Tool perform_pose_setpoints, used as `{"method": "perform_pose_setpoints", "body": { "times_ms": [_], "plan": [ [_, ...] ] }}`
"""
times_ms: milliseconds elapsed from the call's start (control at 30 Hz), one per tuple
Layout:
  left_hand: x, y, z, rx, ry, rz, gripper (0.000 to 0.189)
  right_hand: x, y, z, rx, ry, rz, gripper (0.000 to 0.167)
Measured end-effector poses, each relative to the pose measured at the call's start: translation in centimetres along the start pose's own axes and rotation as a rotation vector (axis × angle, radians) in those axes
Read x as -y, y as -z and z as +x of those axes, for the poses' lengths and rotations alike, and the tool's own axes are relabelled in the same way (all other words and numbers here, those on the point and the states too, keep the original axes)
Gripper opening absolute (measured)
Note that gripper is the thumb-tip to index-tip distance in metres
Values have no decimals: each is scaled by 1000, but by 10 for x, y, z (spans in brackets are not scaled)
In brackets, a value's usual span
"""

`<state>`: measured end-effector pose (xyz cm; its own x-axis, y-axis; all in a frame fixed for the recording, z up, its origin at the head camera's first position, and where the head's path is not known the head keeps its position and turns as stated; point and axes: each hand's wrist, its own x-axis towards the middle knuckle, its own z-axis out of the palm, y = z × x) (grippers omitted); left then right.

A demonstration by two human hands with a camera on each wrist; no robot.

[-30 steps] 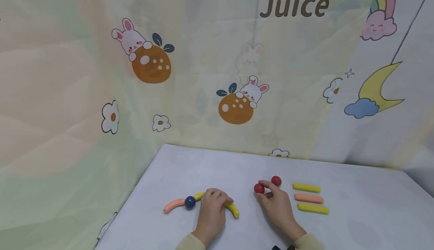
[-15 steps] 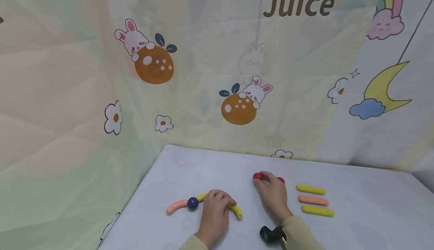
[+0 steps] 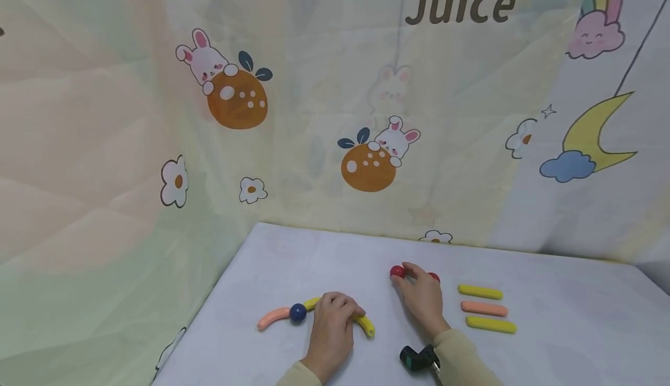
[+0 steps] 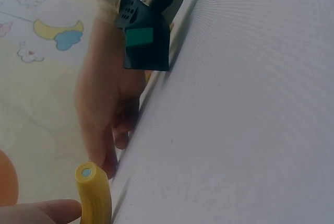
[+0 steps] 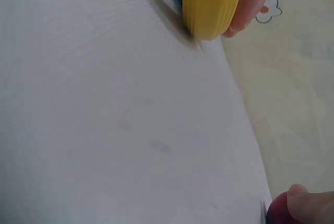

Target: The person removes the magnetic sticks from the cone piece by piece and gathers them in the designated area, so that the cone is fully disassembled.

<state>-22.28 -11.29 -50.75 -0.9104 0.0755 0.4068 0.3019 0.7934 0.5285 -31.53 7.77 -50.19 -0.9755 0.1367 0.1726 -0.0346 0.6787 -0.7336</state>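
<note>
Listing from left to right, all on the white bench (image 3: 324, 258):

- Peach curve (image 3: 274, 318): one, well left of the left fingers, its right end against the blue ball.
- Blue ball (image 3: 298, 313): one, near the left fingers on their left side, between peach and yellow.
- First yellow curve (image 3: 312, 303): one, running from the blue ball in under the left fingers.
- Left hand (image 3: 332, 328): one, fingers bent and grasping the second yellow curve.
- Second yellow curve (image 3: 366, 326): one, its free end showing just right of the left fingers; whether it joins the first yellow curve is hidden by the hand.
- Red ball (image 3: 396, 272): one, at the tips of the right fingers, pinched by thumb and finger.
- Black device (image 3: 416, 358): one, at the right wrist, well behind the right fingers.
- Right hand (image 3: 423, 300): one, grasping the red ball.
- Spare red ball (image 3: 434, 276): one, just right of the right fingers, partly hidden behind them.
- Straight sticks, three, well right of the right fingers, in a row, apart: far yellow stick (image 3: 480, 291), peach stick (image 3: 484, 308), near yellow stick (image 3: 491, 324).
</note>
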Motion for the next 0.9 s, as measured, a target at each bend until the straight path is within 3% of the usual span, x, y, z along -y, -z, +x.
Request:
{"method": "perform_pose_setpoints", "body": {
  "times_ms": [200, 333, 467, 567, 733, 900],
  "plan": [
    [1, -2, -1, -12, -4, -9, 34, -2, 9, -20, -8, 3, -2, 51],
    [3, -1, 0, -59, -36, -27, 32, 3, 16, -44, -12, 13, 15, 35],
    [3, 0, 0, -79, -20, -23, 30, 14, 19, -72, 74, 67, 0, 17],
    [2, 2, 1, -80, 6, -19, 31, 22, 18, -89, 150, 119, -24, 20],
    [-1, 4, 1, -69, 37, -39, 34, 26, 11, -98, 150, 200, -96, 28],
    [-1, 4, 1, -52, 17, -76, 35, 22, 7, -95, 83, 183, -205, 21]
  ]
}}
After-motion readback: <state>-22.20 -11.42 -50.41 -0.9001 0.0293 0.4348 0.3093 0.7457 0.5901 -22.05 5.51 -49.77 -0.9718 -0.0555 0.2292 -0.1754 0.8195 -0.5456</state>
